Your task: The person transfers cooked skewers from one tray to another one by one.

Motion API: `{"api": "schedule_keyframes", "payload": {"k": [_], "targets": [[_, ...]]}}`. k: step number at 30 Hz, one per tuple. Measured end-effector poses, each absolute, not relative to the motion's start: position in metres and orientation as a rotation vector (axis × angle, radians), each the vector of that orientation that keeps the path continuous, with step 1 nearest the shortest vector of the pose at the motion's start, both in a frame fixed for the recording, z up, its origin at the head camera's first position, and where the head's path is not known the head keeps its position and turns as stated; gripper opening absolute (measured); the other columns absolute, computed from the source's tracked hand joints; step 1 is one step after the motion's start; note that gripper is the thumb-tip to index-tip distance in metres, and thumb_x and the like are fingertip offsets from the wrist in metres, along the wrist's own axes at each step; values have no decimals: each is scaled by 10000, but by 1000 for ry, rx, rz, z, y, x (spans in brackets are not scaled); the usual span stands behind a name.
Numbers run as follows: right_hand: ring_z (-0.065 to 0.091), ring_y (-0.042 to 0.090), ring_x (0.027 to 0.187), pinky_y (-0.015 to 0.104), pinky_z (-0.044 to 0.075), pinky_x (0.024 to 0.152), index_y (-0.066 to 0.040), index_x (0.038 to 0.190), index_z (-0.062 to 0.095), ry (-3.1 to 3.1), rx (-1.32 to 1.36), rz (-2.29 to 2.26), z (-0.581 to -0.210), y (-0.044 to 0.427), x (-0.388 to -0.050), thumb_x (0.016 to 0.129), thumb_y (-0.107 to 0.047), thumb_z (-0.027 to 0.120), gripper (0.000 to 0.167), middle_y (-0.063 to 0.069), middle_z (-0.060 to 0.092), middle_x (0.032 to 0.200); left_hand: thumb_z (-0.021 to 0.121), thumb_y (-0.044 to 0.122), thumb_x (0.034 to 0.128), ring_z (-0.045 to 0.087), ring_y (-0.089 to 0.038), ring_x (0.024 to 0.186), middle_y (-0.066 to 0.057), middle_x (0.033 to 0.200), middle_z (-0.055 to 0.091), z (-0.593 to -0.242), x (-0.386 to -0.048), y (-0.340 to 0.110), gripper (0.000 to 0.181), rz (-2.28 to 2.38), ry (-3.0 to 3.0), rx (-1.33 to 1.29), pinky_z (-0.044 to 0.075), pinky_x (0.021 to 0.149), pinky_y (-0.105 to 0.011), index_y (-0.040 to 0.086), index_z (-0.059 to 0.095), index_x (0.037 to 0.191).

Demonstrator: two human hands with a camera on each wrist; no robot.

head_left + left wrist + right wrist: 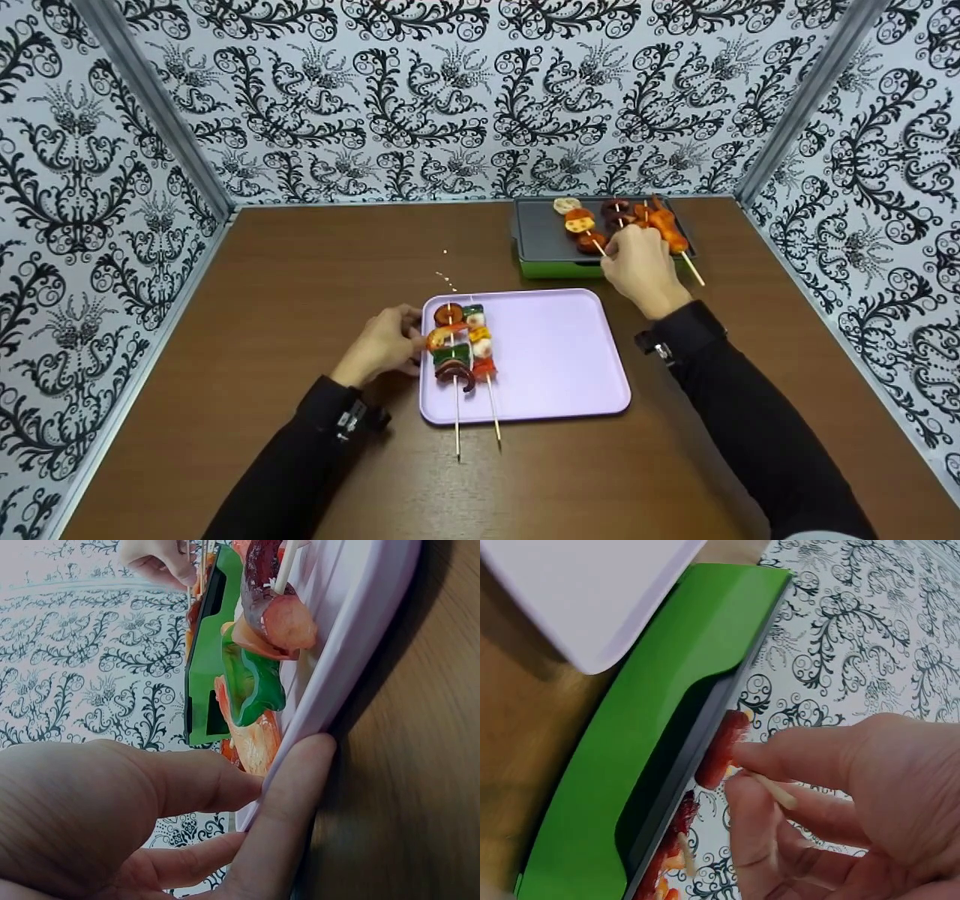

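My left hand [382, 346] pinches the left rim of a lilac tray [555, 352]; the left wrist view shows thumb and finger [292, 780] on either side of the rim. Two food skewers lie side by side on the tray's left part, one with a shrimp [442, 337] and a green piece [251, 686], their sticks past the front edge. At the grill [540, 232], my right hand [643, 270] pinches a skewer's wooden stick [776, 790] close to a dark red piece [724, 750]. Fingers partly cover the skewers there in the head view.
The grill has a green base [559, 269] and stands behind the tray's right side, against the patterned back wall [450, 97]. More skewers lie on its right part, one with an orange piece [667, 229]. Small pale specks [445, 279] show on the brown table [322, 255].
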State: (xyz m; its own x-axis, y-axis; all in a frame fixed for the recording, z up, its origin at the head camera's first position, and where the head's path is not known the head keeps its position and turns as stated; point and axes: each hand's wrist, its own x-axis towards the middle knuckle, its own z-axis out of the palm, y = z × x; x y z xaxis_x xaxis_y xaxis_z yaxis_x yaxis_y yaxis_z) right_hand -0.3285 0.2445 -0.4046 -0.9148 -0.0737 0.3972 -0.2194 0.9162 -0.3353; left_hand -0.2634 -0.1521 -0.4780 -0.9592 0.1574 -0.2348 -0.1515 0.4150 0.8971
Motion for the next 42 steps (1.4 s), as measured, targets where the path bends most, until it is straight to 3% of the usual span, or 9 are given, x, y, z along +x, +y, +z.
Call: {"api": "schedule_keyframes", "payload": {"k": [4,9,14,20,22,24,27,33,42], "targets": [[657,398,722,526,578,631,-92,617,712,-2784,186,534,-396,244,-330,825,-57,702,211,127,694,720,663,-70,955,724,-295,741,-206,1000,635,-478,-263,-152,509,1580,2389,19,691,585,-420,-28,532,1445],[593,305,619,334,423,495,-126,579,685,-2935,101,540,-385,245,-335,807,-79,686,233,73,659,652,664,-78,947,721,-293,737,-203,994,640,-479,-263,-152,512,1578,2398,22,690,579,-417,-27,535,1439],[554,257,565,274,318,448,-140,552,679,-3002,103,530,-381,245,-340,749,-49,626,223,36,637,583,669,-80,946,722,-298,745,-204,996,640,-478,-262,-151,522,1572,2396,18,691,582,-417,-21,530,1446],[432,194,486,237,185,434,-171,478,530,-3029,99,604,-384,245,-340,750,-51,586,302,-14,456,479,668,-76,955,722,-305,751,-209,1005,635,-477,-262,-151,521,1573,2388,2,692,589,-422,-9,530,1453],[456,209,506,247,228,431,-170,475,524,-3022,108,625,-386,246,-340,757,-57,580,309,-15,455,479,672,-67,959,722,-303,751,-210,1007,635,-477,-261,-151,515,1572,2390,4,692,588,-421,-8,533,1451],[531,243,561,286,349,452,-166,485,561,-3006,119,629,-387,246,-340,766,-71,585,298,-9,516,497,675,-64,958,720,-303,754,-209,1011,636,-477,-261,-151,521,1570,2392,8,692,588,-420,-10,529,1455],[590,278,625,350,471,571,-158,504,597,-2985,142,636,-388,246,-339,788,-85,588,293,3,575,526,671,-65,956,719,-300,759,-207,1021,637,-477,-262,-151,524,1563,2401,13,691,585,-416,-13,527,1458],[543,272,609,339,434,643,-159,515,547,-2956,140,654,-389,242,-335,805,-81,579,302,16,535,534,641,-78,937,723,-285,770,-199,1047,629,-477,-262,-151,523,1540,2430,11,690,580,-397,-24,536,1446],[643,332,704,455,581,725,-101,615,667,-2881,144,678,-395,236,-326,823,-95,600,219,72,654,653,648,-104,927,718,-287,764,-205,1039,633,-478,-262,-151,540,1556,2420,21,691,581,-412,-42,526,1450]]}}
